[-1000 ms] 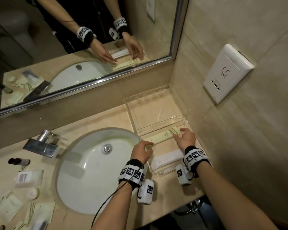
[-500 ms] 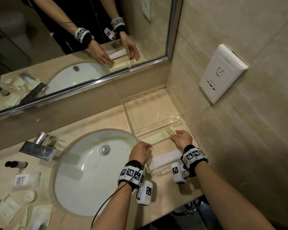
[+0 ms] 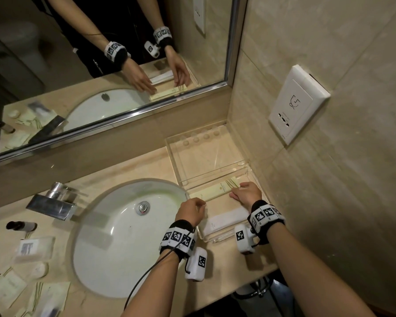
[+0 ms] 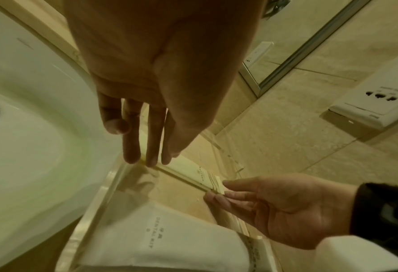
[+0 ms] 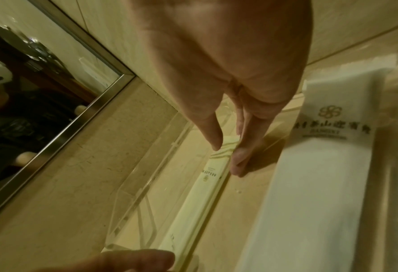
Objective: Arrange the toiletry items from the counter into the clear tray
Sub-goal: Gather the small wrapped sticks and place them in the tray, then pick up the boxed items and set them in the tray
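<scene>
A clear tray (image 3: 172,154) stands right of the sink, against the wall. Its front compartment holds a long pale yellow box (image 3: 213,191) and, nearer me, a white dental kit packet (image 3: 224,219). My left hand (image 3: 190,209) reaches in with straight fingers, and its fingertips (image 4: 150,162) touch the box's left end (image 4: 193,174). My right hand (image 3: 247,193) pinches the striped right end (image 5: 219,158) between thumb and fingers (image 5: 237,165). The box lies along the divider, flat on the tray floor. The back compartment holds nothing.
The white sink (image 3: 114,236) and chrome faucet (image 3: 50,202) lie left of the tray. On the counter's left end are a small dark-capped bottle (image 3: 21,225), a clear packet (image 3: 32,245), a round item (image 3: 40,268) and paper sachets (image 3: 50,296). A wall socket (image 3: 297,104) sits above the tray.
My right hand has drawn back from lying over the box's right end to holding it from the near side. The left hand stays at the left end. The box has barely shifted.
</scene>
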`<action>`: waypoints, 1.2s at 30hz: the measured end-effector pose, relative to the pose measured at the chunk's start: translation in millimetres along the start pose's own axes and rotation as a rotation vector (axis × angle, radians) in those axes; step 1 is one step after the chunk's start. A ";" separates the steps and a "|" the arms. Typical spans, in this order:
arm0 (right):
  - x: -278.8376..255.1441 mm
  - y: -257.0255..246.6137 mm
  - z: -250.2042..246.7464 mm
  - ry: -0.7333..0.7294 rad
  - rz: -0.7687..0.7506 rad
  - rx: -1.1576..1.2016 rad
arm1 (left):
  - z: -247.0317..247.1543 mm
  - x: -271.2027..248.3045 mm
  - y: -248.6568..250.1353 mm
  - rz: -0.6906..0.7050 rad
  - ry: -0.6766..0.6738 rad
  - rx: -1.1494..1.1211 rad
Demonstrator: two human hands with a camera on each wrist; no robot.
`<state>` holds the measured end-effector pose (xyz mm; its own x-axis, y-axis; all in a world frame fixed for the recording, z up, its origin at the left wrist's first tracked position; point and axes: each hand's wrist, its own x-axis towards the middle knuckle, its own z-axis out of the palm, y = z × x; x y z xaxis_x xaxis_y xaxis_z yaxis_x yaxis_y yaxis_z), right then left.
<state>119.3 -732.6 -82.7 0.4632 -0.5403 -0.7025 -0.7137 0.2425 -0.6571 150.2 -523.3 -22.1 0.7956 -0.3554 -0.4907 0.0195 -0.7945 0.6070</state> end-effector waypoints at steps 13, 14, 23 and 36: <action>-102.7 -52.4 26.4 -0.227 -0.243 0.058 | -51.3 -61.5 -30.8 -0.091 0.263 -0.406; -111.2 -54.4 36.0 -0.264 -0.272 0.043 | -56.3 -71.2 -38.5 -0.113 0.302 -0.432; -195.6 -41.1 137.1 -0.629 -0.506 -0.202 | -91.9 -170.1 -122.9 -0.303 0.582 -0.535; -298.3 17.5 262.7 -0.880 -0.560 -0.509 | -124.3 -281.9 -247.1 -0.503 0.777 -0.687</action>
<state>106.6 -355.5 43.5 0.8438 0.3257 -0.4266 -0.3292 -0.3137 -0.8906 -3.6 -165.6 44.0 0.7580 0.5144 -0.4011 0.5763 -0.2401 0.7812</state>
